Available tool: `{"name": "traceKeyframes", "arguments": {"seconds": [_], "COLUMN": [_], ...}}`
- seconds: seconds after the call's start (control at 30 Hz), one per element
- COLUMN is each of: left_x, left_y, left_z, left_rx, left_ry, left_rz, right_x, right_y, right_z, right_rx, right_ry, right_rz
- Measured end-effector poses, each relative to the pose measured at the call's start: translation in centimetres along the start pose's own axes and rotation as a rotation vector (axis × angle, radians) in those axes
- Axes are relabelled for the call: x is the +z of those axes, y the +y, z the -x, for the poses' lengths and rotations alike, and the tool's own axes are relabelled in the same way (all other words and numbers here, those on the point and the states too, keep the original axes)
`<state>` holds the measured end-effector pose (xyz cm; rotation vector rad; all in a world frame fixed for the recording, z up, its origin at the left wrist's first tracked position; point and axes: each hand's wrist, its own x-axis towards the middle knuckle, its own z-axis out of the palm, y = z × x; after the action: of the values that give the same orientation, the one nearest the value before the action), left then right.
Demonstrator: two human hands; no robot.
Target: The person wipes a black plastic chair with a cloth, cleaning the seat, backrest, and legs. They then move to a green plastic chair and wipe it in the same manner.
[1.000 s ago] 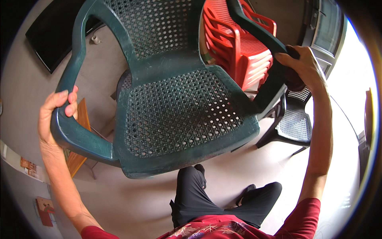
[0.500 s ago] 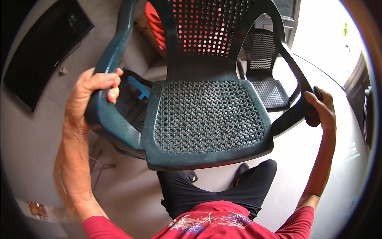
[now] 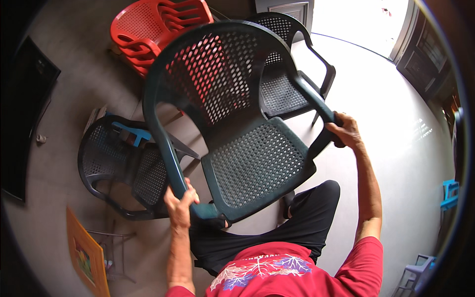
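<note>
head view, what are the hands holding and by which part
A green chair, by its front arm ends: the left hand grips one armrest, the right hand the other.

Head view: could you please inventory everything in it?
Held chair: 1, dark green, centre
Stacked chairs: several, red, upper left
Other chairs: 2, black, upper centre and left
Unclear item: 1, blue, left
Screen: 1, black, left edge
Framed panel: 1, orange, lower left
Probable stool: 1, blue, right edge
Probable seat: 1, greyish, lower right
Door leaves: 2, dark, upper right
Shirt: 1, red, bottom
Trousers: 1 pair, black, bottom
Left grip: 1, bare, on left armrest
Right grip: 1, bare, on right armrest
</note>
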<state>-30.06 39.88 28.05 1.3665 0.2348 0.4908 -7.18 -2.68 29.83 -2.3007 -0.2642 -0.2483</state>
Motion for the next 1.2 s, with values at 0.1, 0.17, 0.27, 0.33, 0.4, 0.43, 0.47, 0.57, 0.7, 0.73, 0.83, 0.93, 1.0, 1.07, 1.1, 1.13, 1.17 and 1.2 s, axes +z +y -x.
{"name": "traceKeyframes", "arguments": {"seconds": [0.1,0.17,0.27,0.33,0.4,0.43,0.47,0.57,0.7,0.73,0.83,0.93,1.0,1.07,1.1,1.13,1.17,1.2], "left_x": [2.5,1.7,0.6,0.4,0.1,0.0,0.3,0.4,1.0,1.2,1.0,1.3,1.5,1.2,1.3,1.4,1.5,1.9], "left_y": [2.1,3.2,3.0,2.8,2.5,2.3,2.3,1.1,2.3,2.4,2.4,2.8,3.1,3.6,4.1,4.3,4.6,5.3], "left_z": [1.5,1.7,1.1,0.7,0.3,0.1,0.2,0.0,-0.3,-0.1,0.6,1.1,1.4,1.6,1.4,1.2,1.1,1.0], "left_rx": [-0.057,-0.071,-0.077,-0.101,-0.098,-0.089,-0.087,-0.103,-0.121,-0.125,-0.171,-0.218,-0.25,-0.283,-0.3,-0.306,-0.313,-0.34], "left_ry": [0.073,0.095,0.097,0.077,0.072,0.066,0.084,0.081,0.061,0.062,0.091,0.12,0.122,0.074,0.068,0.07,0.072,0.068], "left_rz": [-0.028,-0.017,0.001,0.03,-0.002,-0.006,0.002,0.067,0.002,0.03,0.041,0.013,0.029,0.02,-0.001,-0.036,-0.072,-0.159], "right_x": [-1.4,-1.4,-1.1,-0.9,-0.9,-0.6,-0.6,-0.4,-0.1,0.1,1.0,1.3,1.5,2.2,2.7,3.9,5.1,6.6], "right_y": [-0.2,-3.1,-4.6,-4.3,-4.6,-4.7,-4.8,-4.0,-4.8,-4.3,-4.6,-5.6,-6.3,-7.7,-8.3,-9.1,-10.0,-10.5], "right_z": [-2.8,-3.1,-3.2,-2.5,-2.2,-2.0,-1.9,-1.8,-2.3,-2.5,-3.5,-4.9,-5.6,-5.2,-4.6,-4.0,-3.3,-2.7], "right_rx": [0.038,0.053,0.011,0.019,0.065,0.094,0.12,0.152,0.201,0.204,0.186,0.186,0.181,0.148,0.06,0.053,0.047,0.07], "right_ry": [-0.026,-0.067,-0.07,-0.006,0.001,0.036,0.066,0.12,0.092,0.093,0.113,0.07,0.083,0.216,0.362,0.436,0.51,0.557], "right_rz": [0.124,0.219,0.224,0.226,0.29,0.313,0.337,0.338,0.357,0.355,0.366,0.37,0.381,0.456,0.519,0.473,0.427,0.388]}}
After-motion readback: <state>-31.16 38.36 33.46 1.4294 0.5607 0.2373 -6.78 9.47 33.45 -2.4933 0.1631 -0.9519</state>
